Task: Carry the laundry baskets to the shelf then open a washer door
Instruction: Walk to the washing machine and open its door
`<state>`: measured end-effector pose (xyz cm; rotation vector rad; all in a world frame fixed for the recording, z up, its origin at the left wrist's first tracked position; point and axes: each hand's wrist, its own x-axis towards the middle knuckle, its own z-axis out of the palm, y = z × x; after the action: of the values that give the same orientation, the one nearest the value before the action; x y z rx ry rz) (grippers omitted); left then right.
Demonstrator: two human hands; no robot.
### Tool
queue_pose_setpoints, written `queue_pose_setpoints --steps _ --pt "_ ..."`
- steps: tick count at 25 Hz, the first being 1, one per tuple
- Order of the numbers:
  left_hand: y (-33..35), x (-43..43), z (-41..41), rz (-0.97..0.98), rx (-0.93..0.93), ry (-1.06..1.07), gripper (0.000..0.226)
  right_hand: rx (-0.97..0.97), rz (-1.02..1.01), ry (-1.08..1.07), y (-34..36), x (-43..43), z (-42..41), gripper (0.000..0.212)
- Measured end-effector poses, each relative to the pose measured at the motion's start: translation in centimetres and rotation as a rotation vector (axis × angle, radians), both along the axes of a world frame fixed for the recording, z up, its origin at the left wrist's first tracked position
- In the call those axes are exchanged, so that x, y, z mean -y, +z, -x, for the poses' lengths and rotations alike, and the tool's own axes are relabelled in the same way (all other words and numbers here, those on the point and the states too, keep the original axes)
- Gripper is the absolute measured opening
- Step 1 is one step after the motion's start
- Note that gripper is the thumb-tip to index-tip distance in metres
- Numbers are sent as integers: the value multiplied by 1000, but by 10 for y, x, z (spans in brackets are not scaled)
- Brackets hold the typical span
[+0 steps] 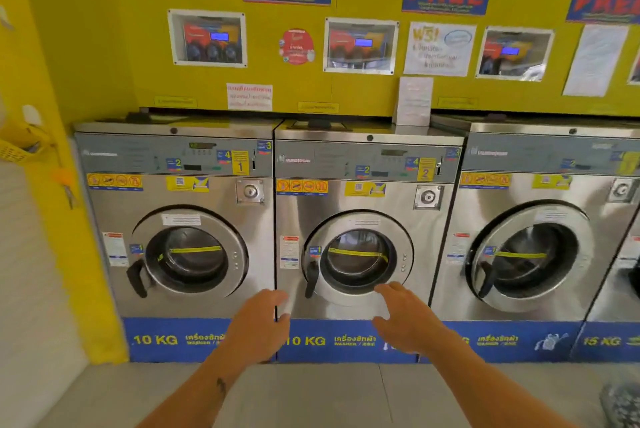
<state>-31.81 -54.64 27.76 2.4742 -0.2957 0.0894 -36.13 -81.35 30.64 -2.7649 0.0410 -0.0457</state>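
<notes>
Three steel front-loading washers stand in a row against a yellow wall. The middle washer, numbered 2, has a round door (358,259) that is closed, with a black handle (311,278) on its left side. My left hand (258,320) is held out in front of the seam between washers 1 and 2, fingers loosely curled and holding nothing. My right hand (403,315) reaches toward the lower right rim of the middle door, fingers spread and relaxed, a little short of it. No laundry basket or shelf shows in front of me.
The left washer door (190,254) and right washer door (526,256) are closed. A yellow plastic basket (20,147) hangs on the left wall. Grey tiled floor (329,393) lies before the machines. A dark patterned object (621,403) sits at the lower right corner.
</notes>
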Motion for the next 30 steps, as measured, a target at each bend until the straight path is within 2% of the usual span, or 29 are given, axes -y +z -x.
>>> queue_pose_setpoints --steps 7,12,17,23,27,30 --pt "-2 82 -196 -25 91 -139 43 29 22 -94 7 63 -167 62" --pt "-16 144 -293 -118 115 -195 67 11 59 -75 4 106 -277 67" --pt "-48 195 -367 -320 93 -110 84 -4 184 92 -18 129 -388 78" --pt "-84 228 -421 -367 33 47 97 25 324 251 -56 151 -459 93" --pt "-112 233 -421 -260 30 73 85 79 313 269 -72 156 -464 96" --pt "-115 232 -422 28 48 103 76 103 277 270 -66 158 -466 94"
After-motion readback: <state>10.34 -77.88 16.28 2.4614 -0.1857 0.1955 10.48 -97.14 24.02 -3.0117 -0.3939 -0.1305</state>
